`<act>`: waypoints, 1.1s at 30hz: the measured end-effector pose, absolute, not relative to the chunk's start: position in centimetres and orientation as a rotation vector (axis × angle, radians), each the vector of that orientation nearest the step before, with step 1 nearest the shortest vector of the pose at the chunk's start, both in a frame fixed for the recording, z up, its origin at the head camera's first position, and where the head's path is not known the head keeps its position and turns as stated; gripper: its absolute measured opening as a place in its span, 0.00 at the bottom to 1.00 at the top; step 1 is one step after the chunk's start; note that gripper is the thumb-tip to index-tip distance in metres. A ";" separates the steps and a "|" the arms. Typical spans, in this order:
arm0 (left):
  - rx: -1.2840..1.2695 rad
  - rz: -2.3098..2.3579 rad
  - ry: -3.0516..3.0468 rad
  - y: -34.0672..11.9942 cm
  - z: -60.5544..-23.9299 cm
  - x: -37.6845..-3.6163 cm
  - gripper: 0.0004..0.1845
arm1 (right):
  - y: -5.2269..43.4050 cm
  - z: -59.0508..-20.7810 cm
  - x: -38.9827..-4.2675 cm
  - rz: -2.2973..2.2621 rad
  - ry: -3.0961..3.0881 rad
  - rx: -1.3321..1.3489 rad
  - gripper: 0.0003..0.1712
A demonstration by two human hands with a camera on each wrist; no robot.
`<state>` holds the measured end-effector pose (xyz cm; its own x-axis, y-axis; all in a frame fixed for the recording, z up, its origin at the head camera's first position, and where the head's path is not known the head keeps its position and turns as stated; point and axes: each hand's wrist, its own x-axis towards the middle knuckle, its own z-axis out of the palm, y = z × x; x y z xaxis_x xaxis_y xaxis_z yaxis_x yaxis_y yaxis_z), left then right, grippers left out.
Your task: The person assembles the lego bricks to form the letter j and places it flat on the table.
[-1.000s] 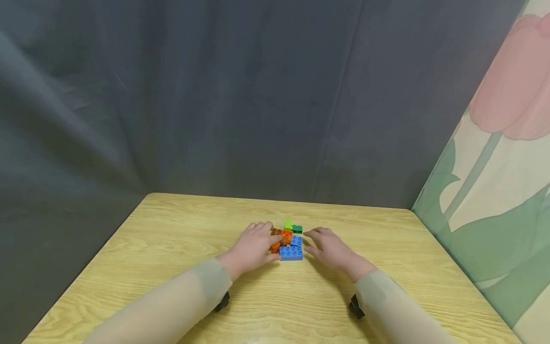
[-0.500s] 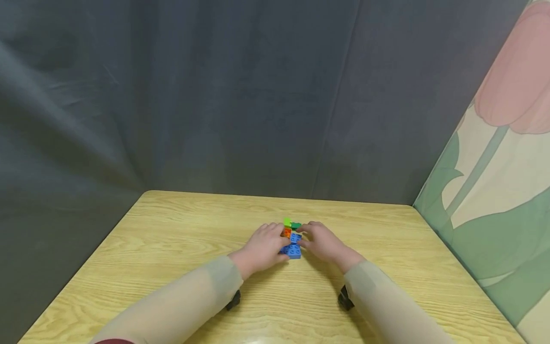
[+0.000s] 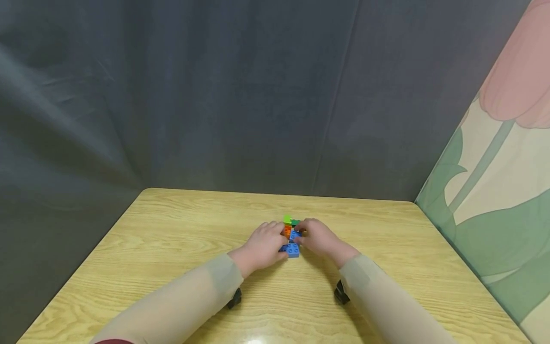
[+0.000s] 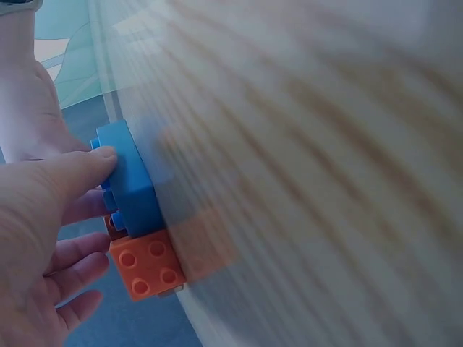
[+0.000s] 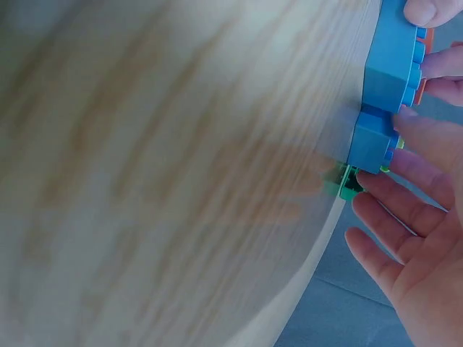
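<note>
Toy building bricks lie clustered on the wooden table. My left hand (image 3: 261, 246) covers the cluster's left side; its thumb rests on the large blue brick (image 4: 134, 177), with the other fingers loosely spread beyond, near an orange brick (image 4: 148, 266). From the right, my right hand (image 3: 321, 238) pinches the small blue brick (image 5: 372, 137) between thumb and fingers. Behind these stand a lime green brick (image 3: 287, 219) and a dark green brick (image 3: 295, 222), partly covered by the right fingers. Brown bricks are mostly hidden beneath the left hand.
The wooden table (image 3: 180, 229) extends around the bricks. A dark curtain (image 3: 240, 95) hangs behind its far edge. On the right is a tulip-patterned panel (image 3: 485, 172). Black wrist devices (image 3: 341, 293) sit under both sleeves.
Both hands have moved inward over the bricks. The left hand now hides the brown ones. My right thumb and fingers have closed in around the small blue brick.
</note>
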<state>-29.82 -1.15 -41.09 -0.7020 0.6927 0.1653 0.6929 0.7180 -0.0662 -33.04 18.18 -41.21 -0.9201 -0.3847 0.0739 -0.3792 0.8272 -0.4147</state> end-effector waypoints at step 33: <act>-1.105 -0.083 -2.767 -1.2 -41.4 -29.9 0.17 | 18.7 -39.5 -30.9 -0.863 2.847 -0.617 0.13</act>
<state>-29.94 -1.22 -41.35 -0.7140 0.6794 0.1694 0.6883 0.7254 -0.0084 -30.92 18.74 -39.53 -0.9124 -0.4089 0.0180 -0.3501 0.7569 -0.5518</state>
